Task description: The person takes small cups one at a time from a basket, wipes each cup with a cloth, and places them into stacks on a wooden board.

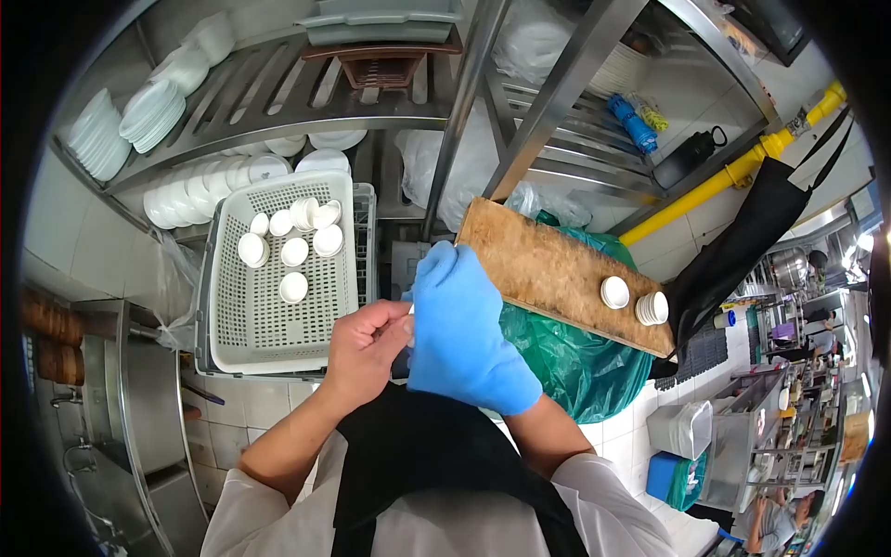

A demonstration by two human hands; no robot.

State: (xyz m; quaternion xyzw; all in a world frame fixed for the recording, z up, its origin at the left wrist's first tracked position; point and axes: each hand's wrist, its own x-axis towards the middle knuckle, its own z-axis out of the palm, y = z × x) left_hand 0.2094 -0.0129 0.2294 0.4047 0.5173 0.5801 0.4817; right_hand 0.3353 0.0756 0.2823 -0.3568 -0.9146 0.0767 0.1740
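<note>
In front of my chest my two hands meet. My left hand (364,353) is bare and closed, its thumb and fingers pinching a small white edge at the side of a blue cloth (464,330); most of that white item is hidden. The cloth drapes over my right hand and covers its fingers, which appear folded around it. To the left, several small white cups (294,251) sit in a pale perforated plastic basket (348,288). On the right, a few more white cups (652,308) stand in two groups on a worn wooden board (548,265).
Metal shelves (278,135) hold stacked white dishes (153,111) and grey trays (380,23). Below the board hangs a green plastic bag (575,362). A yellow pipe (724,181) and a black apron (742,246) are at right. Another person (784,520) is far right.
</note>
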